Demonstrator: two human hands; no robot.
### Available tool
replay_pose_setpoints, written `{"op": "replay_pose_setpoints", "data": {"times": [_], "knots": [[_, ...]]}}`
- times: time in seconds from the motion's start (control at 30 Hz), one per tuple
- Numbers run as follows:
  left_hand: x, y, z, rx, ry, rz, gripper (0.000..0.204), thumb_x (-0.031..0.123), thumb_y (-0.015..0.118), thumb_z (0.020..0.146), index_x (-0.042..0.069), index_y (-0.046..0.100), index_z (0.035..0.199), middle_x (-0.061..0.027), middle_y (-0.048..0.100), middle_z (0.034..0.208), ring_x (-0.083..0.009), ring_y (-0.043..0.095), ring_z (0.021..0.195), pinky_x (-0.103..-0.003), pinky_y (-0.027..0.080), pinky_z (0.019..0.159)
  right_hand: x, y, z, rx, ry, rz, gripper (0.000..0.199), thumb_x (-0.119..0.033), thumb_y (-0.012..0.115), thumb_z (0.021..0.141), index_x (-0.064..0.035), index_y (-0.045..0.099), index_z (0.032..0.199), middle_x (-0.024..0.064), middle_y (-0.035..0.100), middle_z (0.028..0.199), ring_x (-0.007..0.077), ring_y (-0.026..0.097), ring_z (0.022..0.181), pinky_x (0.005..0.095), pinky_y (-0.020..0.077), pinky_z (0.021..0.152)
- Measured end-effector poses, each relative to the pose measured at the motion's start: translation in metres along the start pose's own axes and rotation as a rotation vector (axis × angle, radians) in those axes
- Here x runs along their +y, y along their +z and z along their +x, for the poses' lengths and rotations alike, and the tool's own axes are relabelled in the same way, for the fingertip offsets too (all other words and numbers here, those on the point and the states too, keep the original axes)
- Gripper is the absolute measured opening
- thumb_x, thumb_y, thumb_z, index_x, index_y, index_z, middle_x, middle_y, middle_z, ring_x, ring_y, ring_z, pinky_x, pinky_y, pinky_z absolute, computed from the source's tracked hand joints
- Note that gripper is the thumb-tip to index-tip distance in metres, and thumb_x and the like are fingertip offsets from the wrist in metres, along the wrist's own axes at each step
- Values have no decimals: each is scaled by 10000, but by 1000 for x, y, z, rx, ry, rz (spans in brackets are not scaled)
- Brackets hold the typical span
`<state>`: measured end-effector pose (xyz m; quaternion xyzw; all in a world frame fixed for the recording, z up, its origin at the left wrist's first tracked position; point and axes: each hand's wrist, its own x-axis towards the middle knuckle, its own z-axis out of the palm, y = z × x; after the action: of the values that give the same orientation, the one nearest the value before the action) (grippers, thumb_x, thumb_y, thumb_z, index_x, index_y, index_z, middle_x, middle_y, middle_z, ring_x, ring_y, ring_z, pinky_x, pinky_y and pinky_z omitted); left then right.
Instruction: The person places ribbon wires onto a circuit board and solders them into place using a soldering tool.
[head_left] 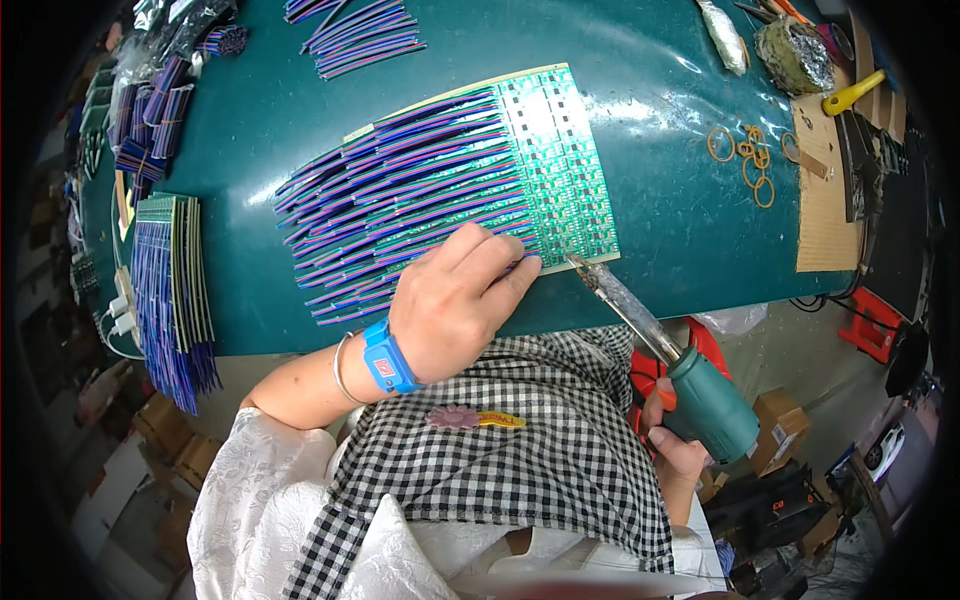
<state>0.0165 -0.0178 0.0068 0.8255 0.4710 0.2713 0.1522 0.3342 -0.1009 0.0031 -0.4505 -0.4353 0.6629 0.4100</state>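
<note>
A green circuit board panel (568, 150) lies on the green tabletop, its right part bare of wires. Rows of flat multicoloured ribbon wires (400, 185) run left from it. My left hand (455, 290), with a blue band on the wrist, is closed in a pinch on a ribbon wire near the panel's front edge; the fingers hide most of that wire. In my right hand (670, 445) is a soldering iron (715, 405) with a thick dark green handle. Its metal tip is at the panel's front right edge, just right of my left fingertips; whether it touches is too small to tell.
Finished-looking wired panels (170, 260) hang over the table's left edge. Wire bundles (150, 120) lie behind them, and loose wires (365, 40) at the back. Rubber bands (755, 160), cardboard (825, 235) and a yellow-handled tool (855, 92) are at the right.
</note>
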Motion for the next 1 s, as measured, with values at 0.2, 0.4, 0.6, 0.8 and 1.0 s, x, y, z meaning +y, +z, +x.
{"op": "replay_pose_setpoints", "data": {"times": [0.2, 0.4, 0.6, 0.8, 1.0], "knots": [[6, -7, 0, -53, 25, 107, 313, 23, 689, 686, 6, 730, 996, -67, 627, 922, -202, 591, 731, -330, 497, 580, -5, 5, 4, 20, 36, 14, 290, 19, 687, 687, 65, 592, 957, 60, 560, 674, 159, 494, 541, 289, 400, 520], [6, -12, 3, -188, -2, 94, 302, 26, 695, 696, 3, 727, 995, -66, 620, 898, -194, 594, 709, -327, 490, 550, -4, 5, 5, 13, 16, -24, 186, 13, 692, 688, 22, 598, 849, 61, 558, 672, 177, 503, 548, 301, 404, 521], [0, -3, -3, -84, -30, -31, 331, -5, 699, 688, -7, 720, 1017, -87, 603, 876, -226, 614, 717, -343, 515, 573, -3, 6, 2, 57, 76, 11, 203, 1, 708, 682, 17, 607, 858, 60, 564, 676, 177, 515, 560, 295, 414, 527], [-2, 2, -6, -63, -54, -62, 349, -29, 690, 674, 2, 724, 1020, -89, 598, 870, -237, 622, 726, -349, 517, 566, -2, -1, -2, 44, 110, -115, 221, -9, 731, 660, 23, 626, 852, 77, 600, 695, 187, 560, 581, 292, 447, 547], [-1, 5, -8, -29, -28, -47, 351, -35, 700, 661, -6, 722, 1011, -90, 593, 865, -234, 620, 715, -344, 512, 552, -1, 5, 4, 89, 103, -180, 222, -29, 744, 622, 4, 639, 814, 72, 615, 695, 200, 581, 578, 303, 464, 553]]}}
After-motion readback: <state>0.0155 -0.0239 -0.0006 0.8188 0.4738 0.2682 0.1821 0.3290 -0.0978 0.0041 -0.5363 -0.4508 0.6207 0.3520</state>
